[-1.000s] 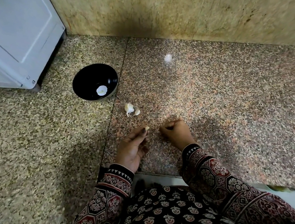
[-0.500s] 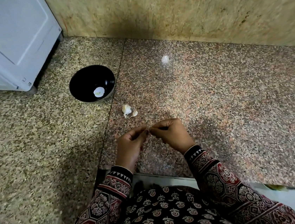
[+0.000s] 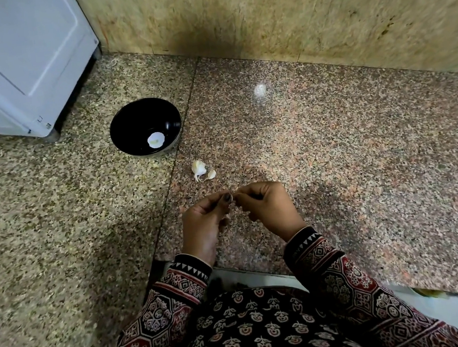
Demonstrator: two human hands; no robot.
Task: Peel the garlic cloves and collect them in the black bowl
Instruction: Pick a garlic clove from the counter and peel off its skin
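The speckled stone counter point(image 3: 352, 187) fills most of the view, with 1 thin seam running from the wall point(image 3: 261, 12) toward the person. The wall behind is of yellowish stone with a dark stain low in the middle. At the far left stands a white appliance point(image 3: 17, 54) on the counter.

At the bottom are 2 patterned sleeves point(image 3: 179, 298), dark red and black.

The black bowl point(image 3: 130, 119) sits just left of the seam, near the corner of the appliance.

The left hand point(image 3: 203, 222) and the right hand point(image 3: 269, 208) are raised a little over the counter, right of the seam, and their fingertips meet. Both hands have curled fingers and pinch 1 small pale clove point(image 3: 232, 197) between them. Most of it is hidden by the fingers, so it is not possible to say how much skin is on it.

Between the bowl and the hands, 2 unpeeled cloves point(image 3: 198, 167) lie on the counter, touching each other. 1 pale peeled clove point(image 3: 156, 139) lies inside the bowl, at its near side.
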